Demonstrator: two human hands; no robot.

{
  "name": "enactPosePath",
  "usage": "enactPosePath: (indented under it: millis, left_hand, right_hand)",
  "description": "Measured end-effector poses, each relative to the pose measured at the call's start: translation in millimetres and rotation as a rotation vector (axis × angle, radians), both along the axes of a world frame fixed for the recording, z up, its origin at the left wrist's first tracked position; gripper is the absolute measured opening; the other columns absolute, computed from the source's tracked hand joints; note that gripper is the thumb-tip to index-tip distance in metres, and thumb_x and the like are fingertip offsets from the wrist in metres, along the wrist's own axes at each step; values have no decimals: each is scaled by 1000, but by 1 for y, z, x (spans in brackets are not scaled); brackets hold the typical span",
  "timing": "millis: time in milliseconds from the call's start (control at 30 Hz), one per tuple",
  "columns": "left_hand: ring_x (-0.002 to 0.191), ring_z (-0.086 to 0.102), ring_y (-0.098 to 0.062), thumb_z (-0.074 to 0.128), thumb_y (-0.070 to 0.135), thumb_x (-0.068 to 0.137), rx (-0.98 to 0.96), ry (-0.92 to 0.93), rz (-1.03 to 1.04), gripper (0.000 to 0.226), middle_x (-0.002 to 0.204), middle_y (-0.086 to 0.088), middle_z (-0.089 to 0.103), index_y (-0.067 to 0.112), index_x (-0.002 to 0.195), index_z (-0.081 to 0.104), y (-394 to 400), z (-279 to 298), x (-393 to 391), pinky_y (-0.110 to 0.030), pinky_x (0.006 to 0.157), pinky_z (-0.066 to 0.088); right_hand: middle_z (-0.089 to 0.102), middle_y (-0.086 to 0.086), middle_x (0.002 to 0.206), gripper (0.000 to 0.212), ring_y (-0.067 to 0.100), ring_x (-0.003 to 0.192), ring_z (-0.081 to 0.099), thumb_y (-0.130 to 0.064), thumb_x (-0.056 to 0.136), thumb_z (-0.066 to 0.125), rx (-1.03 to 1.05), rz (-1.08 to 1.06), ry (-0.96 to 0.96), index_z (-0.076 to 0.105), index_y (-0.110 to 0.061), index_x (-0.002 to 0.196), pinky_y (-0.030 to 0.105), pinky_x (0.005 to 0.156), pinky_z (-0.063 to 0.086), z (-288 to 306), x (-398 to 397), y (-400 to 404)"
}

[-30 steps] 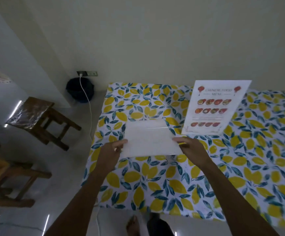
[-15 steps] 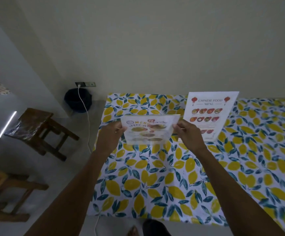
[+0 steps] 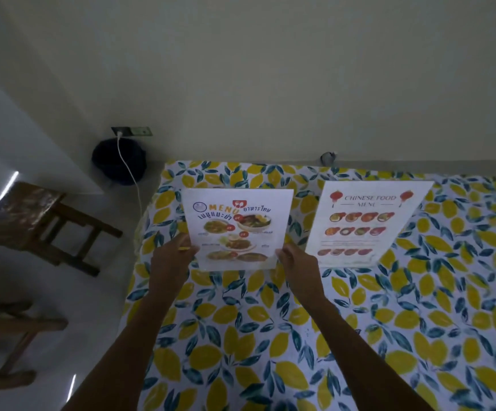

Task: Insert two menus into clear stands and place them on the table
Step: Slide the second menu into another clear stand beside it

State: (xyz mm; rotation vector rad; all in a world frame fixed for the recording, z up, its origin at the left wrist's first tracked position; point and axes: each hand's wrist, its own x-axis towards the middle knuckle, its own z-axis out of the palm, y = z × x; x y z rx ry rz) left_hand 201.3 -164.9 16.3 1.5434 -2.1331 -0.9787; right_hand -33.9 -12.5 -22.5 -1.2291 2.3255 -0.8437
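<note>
A Thai food menu in its clear stand [image 3: 236,228] is upright near the table's left side, printed face toward me. My left hand [image 3: 172,256] grips its lower left edge and my right hand [image 3: 295,261] grips its lower right corner. Its base is at or just above the lemon-print tablecloth [image 3: 270,336]; I cannot tell whether it touches. To the right, a Chinese food menu in a clear stand [image 3: 365,223] stands on the table on its own, apart from both hands.
The table's left edge runs close to my left hand. Beyond it, wooden stools [image 3: 48,229] stand on the white floor. A dark bin [image 3: 119,161] and a white cable [image 3: 131,179] sit by the wall, which backs the table.
The Thai menu stand went from lying flat, blank side up, to upright with its print facing me. Both hands stayed on its lower edges and moved farther onto the table.
</note>
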Motion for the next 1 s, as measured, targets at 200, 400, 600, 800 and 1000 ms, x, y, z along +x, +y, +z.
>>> enactPosePath:
  millis: [200,400,600,800,1000]
  left_hand:
    - [85,64,-22,64,23,92,-51,-35,40,19,96,-4,70,10,106,69,8,5,-7,-31,73,47]
    - [80,63,-20,61,24,94,-42,-35,9,15,93,-8,70,10,96,63,9,-3,-2,-32,64,46]
    - [114,59,-31,68,29,89,64,-40,18,52,128,-13,60,9,133,48,15,-3,10,-37,84,48]
    - [117,54,-35,62,42,89,-108,-288,-36,62,136,-16,50,8,138,42,45,-1,20,-50,89,52]
    - [104,61,-38,68,41,85,-315,-358,-289,53,116,-16,61,6,123,56,94,-2,-5,-47,80,54]
  right_hand:
    - [45,0,57,28,23,49,50,-31,99,51,-53,-26,-18,50,-11,79,35,48,37,-3,0,1]
    - [46,2,58,27,30,55,55,-29,99,51,-9,1,3,44,-13,77,38,52,41,3,2,2]
    - [71,16,94,30,32,84,68,-38,96,45,54,74,2,57,-12,107,48,70,57,16,-4,15]
    - [65,13,117,36,32,108,60,-32,96,49,173,121,189,55,-18,128,45,87,54,36,-7,55]
    - [59,9,122,35,31,112,56,-33,96,50,305,109,330,53,-19,128,43,86,52,52,-24,105]
